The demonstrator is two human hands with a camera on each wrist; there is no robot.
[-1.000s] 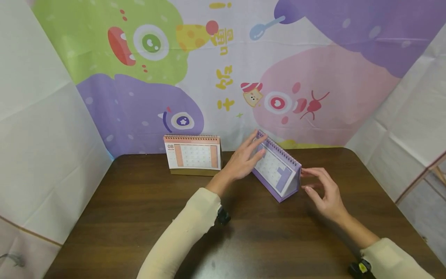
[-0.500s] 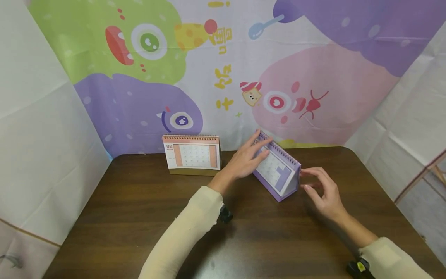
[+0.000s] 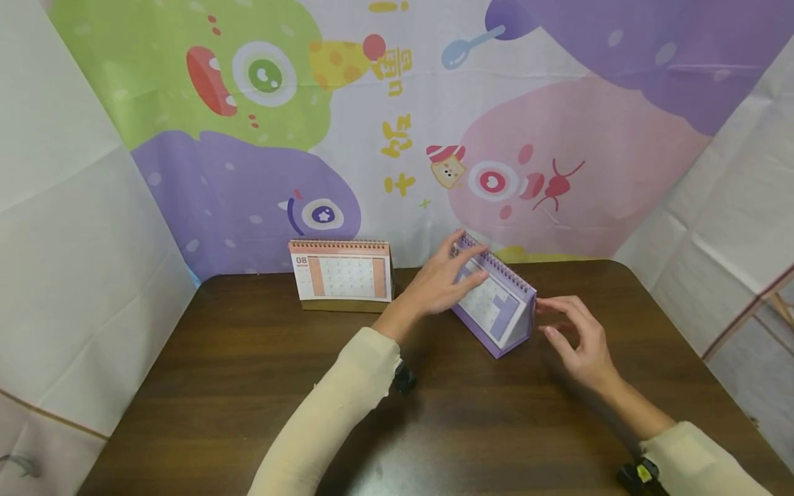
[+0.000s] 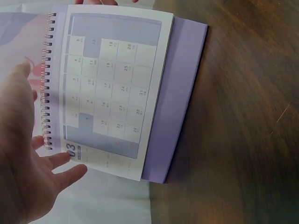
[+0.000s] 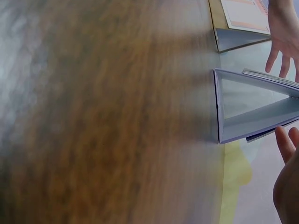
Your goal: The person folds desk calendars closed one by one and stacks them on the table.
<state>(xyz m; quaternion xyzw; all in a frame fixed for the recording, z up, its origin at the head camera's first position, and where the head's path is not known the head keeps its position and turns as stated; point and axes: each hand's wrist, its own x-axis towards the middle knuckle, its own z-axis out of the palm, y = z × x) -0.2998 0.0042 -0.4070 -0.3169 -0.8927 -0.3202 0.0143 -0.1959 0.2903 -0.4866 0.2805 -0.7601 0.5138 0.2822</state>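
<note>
A purple spiral-bound desk calendar (image 3: 490,306) stands tent-like on the table, angled toward the right, its page marked 03 in the left wrist view. My left hand (image 3: 434,281) is spread at its upper left corner, fingertips over the spiral rings (image 4: 46,88) and the front page. At the other end, my right hand (image 3: 583,344) has its fingers loosely bent, with fingertips right at the calendar's right edge. The right wrist view shows the calendar's hollow triangular side (image 5: 257,100), with right-hand fingertips (image 5: 284,140) close to its rear panel.
A peach desk calendar (image 3: 350,279) marked 08 stands to the left on the brown wooden table (image 3: 248,386). Behind the table hangs a cartoon-printed cloth (image 3: 428,89). White cloth sides (image 3: 80,193) flank it left and right.
My left hand has shifted slightly right along the top of the purple calendar. My right hand and both calendars have stayed almost where they were.
</note>
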